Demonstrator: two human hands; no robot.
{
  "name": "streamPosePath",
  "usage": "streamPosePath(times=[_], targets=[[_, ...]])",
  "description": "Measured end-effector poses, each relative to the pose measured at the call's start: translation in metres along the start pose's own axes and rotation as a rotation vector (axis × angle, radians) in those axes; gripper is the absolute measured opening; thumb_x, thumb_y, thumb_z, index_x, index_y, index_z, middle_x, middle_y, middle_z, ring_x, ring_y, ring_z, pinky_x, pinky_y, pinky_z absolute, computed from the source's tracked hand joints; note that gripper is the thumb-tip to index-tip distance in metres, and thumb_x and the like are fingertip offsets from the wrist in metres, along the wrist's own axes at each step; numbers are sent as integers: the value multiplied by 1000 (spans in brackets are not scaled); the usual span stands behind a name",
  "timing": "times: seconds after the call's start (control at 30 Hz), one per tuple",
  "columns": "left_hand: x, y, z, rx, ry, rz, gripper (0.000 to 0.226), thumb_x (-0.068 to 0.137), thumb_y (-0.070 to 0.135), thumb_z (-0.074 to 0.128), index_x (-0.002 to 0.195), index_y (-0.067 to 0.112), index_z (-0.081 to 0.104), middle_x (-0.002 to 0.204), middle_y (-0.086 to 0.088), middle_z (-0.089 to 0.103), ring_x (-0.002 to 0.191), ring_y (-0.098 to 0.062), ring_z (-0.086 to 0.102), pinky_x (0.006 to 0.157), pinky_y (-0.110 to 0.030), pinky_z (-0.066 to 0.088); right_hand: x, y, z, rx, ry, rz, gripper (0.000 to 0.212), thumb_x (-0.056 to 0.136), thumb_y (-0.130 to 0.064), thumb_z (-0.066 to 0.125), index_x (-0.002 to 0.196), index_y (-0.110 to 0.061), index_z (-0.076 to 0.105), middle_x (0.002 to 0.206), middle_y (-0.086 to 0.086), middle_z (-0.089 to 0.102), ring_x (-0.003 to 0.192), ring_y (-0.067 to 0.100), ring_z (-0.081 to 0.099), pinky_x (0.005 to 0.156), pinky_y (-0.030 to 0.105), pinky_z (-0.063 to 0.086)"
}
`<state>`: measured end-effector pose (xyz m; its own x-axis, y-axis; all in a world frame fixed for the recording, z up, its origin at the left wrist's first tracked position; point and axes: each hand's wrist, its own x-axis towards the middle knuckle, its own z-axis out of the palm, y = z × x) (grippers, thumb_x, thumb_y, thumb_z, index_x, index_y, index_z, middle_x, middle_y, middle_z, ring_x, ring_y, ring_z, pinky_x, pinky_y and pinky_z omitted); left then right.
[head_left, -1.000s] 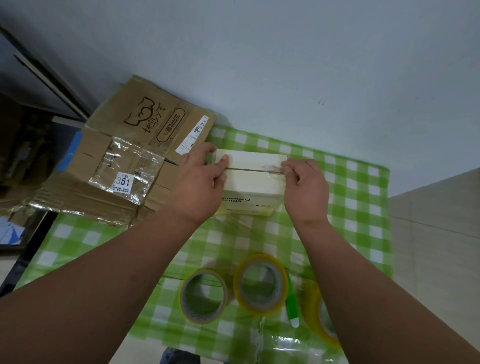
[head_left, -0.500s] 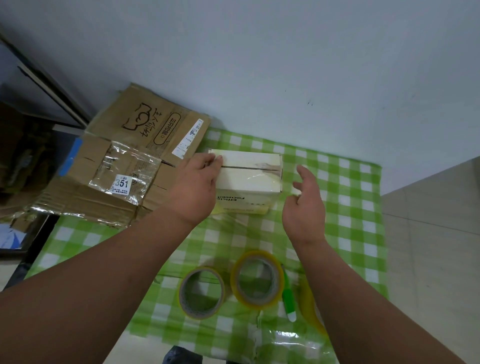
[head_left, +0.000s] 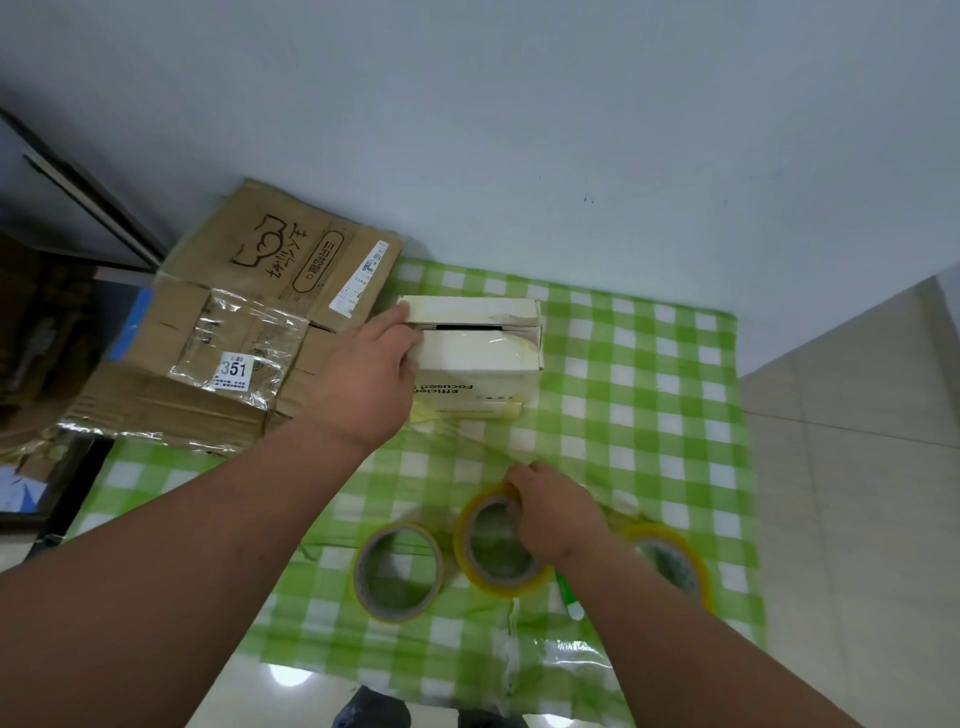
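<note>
The right hand (head_left: 558, 514) had dropped from the white box (head_left: 478, 353) to the middle tape roll (head_left: 498, 584), fingers pinching its rim. The left hand (head_left: 363, 374) pressed the box's end, fingers straight.

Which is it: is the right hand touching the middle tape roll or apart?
Touching: head view shows the right hand gripping the far rim of the middle tape roll.

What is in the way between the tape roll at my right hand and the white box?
Nothing visible: only bare checked cloth lies between the middle tape roll and the white box, which the left hand touches.
</note>
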<state>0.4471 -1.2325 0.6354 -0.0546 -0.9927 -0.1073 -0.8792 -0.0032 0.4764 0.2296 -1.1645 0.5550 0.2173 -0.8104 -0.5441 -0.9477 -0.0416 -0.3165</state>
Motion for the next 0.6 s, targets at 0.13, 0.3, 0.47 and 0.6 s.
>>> streamPosePath(times=[0.13,0.3,0.47,0.6], targets=[[0,-3,-1,77,-31,10,42,97,11,51,138,15,55,161,2,26,140,-32,31,116,-38,23,-1,3,-11,191,73,32,28,95,-16,50,123,-19,54,117,5,56,106,30,57,84,33,45],[0,0,-3,148,-51,12,46,97,16,51,142,17,50,163,2,19,140,-30,24,114,-36,23,-11,5,-34,642,168,65,15,94,-14,59,107,-21,63,105,-3,64,101,20,60,89,35,49],[-1,5,-10,182,-135,-15,51,99,22,48,149,19,40,165,5,4,144,-29,14,118,-36,17,-20,-2,-55,1068,164,94,11,95,-9,61,99,-18,65,96,-2,64,94,21,64,72,28,51],[-2,9,-14,217,-151,-18,57,98,30,51,152,18,33,164,6,-1,146,-28,10,117,-34,15,-25,-7,-71,1274,115,136,14,95,-10,60,106,-16,66,100,3,73,90,21,70,65,28,54]])
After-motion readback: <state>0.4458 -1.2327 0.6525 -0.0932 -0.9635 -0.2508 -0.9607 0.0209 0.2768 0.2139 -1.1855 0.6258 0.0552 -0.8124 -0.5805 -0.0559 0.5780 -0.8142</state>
